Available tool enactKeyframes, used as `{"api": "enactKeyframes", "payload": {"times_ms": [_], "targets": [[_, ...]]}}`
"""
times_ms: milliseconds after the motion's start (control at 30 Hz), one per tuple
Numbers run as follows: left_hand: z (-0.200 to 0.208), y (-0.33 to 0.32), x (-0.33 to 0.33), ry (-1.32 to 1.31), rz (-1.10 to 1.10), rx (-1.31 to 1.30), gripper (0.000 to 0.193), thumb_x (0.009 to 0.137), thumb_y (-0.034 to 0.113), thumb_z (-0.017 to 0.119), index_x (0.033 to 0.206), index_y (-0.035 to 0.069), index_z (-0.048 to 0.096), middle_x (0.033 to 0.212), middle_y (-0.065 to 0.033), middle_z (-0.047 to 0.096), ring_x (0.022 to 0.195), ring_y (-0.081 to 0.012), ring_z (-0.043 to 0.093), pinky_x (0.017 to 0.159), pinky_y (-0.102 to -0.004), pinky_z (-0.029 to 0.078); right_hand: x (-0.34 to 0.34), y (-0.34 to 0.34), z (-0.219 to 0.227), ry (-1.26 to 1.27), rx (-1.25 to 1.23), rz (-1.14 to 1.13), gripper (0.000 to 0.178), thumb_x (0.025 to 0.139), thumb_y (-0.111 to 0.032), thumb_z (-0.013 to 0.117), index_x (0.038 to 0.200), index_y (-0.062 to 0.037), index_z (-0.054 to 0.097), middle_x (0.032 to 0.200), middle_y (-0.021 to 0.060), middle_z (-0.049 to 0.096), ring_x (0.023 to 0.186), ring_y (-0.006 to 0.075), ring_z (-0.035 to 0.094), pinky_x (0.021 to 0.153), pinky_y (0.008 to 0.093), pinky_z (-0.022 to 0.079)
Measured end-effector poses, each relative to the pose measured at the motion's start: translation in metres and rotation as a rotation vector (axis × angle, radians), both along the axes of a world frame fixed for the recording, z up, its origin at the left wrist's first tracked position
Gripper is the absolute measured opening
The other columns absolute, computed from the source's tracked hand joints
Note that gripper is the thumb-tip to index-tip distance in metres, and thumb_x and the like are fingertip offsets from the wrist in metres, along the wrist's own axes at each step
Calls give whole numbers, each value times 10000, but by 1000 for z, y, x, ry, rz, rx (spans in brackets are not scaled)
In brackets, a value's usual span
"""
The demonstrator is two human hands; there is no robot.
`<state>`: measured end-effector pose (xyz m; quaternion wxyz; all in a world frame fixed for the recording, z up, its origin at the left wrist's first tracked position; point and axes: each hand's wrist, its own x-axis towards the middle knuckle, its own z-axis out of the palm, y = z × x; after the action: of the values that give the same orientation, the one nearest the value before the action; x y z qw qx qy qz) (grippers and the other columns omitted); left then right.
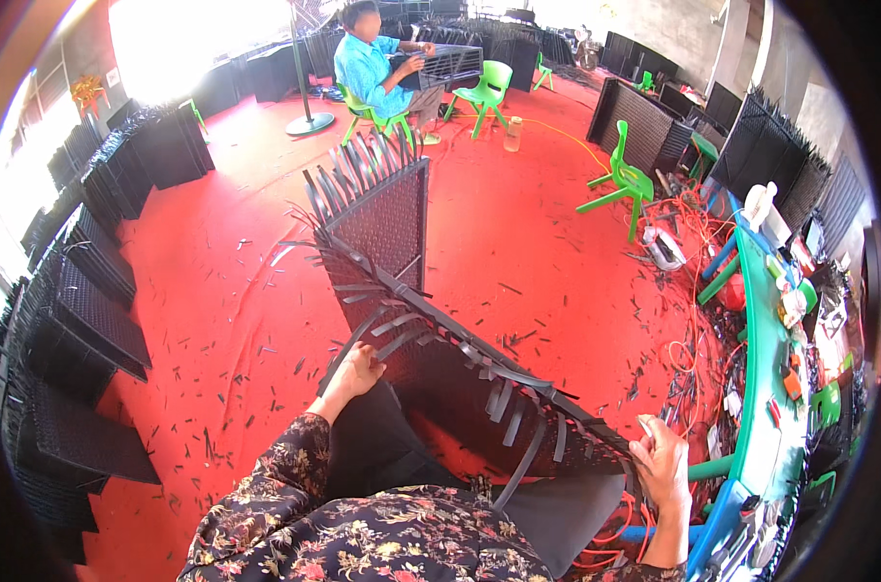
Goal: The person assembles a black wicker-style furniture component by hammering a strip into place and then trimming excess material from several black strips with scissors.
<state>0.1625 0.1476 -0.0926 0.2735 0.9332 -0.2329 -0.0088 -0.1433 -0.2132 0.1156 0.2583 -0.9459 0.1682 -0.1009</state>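
A black woven rattan-style frame (387,233) with angled sides stands across my lap, its loose flat strip ends sticking out along the rim. My left hand (353,373) is closed at its near left side, with the fingers pinching a black strip (394,341) close to the rim. At the frame's right end, my right hand (662,461) grips the woven edge, the fingers bent over it. Part of the frame's lower side is hidden behind my sleeves and lap.
Black offcuts litter the red floor (208,320). Stacked woven panels (91,301) line the left. On the right stand a green table (751,378) with tools and a green chair (623,182). Farther off, a seated person (368,68) in blue handles another black frame (450,63).
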Motion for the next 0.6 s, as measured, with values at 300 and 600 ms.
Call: {"api": "enactKeyframes", "payload": {"times_ms": [300, 600], "targets": [[8, -2, 1, 30, 35, -10, 241, 739, 181, 673, 862, -16, 610, 772, -161, 595, 862, -328, 585, 770, -419, 470, 5, 2, 0, -38, -16, 20, 320, 770, -76, 638, 1063, 27, 560, 754, 162, 560, 612, 269, 538, 603, 356, 445], [9, -1, 5, 25, 55, 48, 283, 745, 223, 683, 924, 10, 629, 909, -147, 610, 885, -329, 604, 760, -424, 494, 5, -2, -3, -41, 0, -5, 333, 777, -110, 638, 1073, 22, 566, 753, 152, 559, 607, 252, 535, 597, 360, 441]]}}
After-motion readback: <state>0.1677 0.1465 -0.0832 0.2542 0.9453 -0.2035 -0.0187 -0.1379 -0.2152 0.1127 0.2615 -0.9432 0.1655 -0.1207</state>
